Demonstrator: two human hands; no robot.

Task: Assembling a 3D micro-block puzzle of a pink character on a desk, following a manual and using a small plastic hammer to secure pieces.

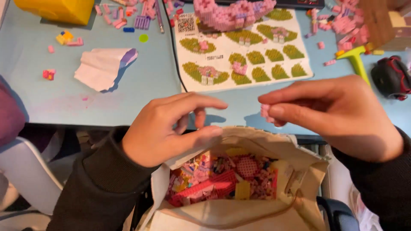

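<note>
Right hand (342, 115): fingertips pinched shut on small pink brick piece (266, 112), above near bench (141, 85) edge | Left hand (171, 128): fingers loosely curled apart, holding nothing | Below: open canvas bag (239, 214) of mixed bricks | Bench: instruction sheet (244, 51), pink brick model (233, 13), green brick separator (356, 60).

Pink bricks (266, 113), cream bag (239, 216), pale blue table (141, 85).

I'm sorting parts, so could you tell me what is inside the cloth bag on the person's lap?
The cloth bag holds a jumble of small building bricks, mostly pink and red with some yellow. Anything deeper is covered by the top layer and the bag's folded rim.
</note>
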